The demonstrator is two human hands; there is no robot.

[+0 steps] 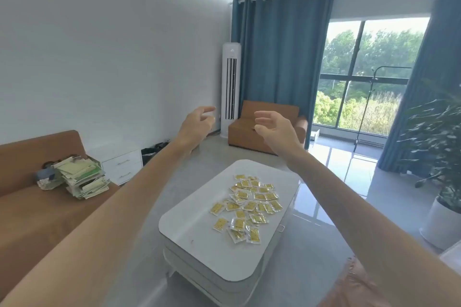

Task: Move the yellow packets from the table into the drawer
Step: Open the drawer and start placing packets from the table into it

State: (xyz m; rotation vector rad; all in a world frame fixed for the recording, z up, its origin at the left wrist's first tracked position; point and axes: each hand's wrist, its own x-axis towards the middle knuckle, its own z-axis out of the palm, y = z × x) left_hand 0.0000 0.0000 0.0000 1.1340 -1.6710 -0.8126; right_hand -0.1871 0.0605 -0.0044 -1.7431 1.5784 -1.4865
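white table [194,232] with yellow packets [245,200], print unreadable; left hand [197,123], right hand [277,127] aloft, grips apart

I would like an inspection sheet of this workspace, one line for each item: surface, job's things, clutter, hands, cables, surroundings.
Surface: white table, glossy, rounded corners.
Job's things: yellow packets scattered toward the table's right side; no open drawer seen.
Clutter: pile of green-white packs on the brown sofa.
Hands: left hand and right hand hover above the table, fingers relaxed, holding nothing.
Cables: nothing seen.
Surroundings: white drawer cabinet, tower air conditioner, blue curtains, potted plant.
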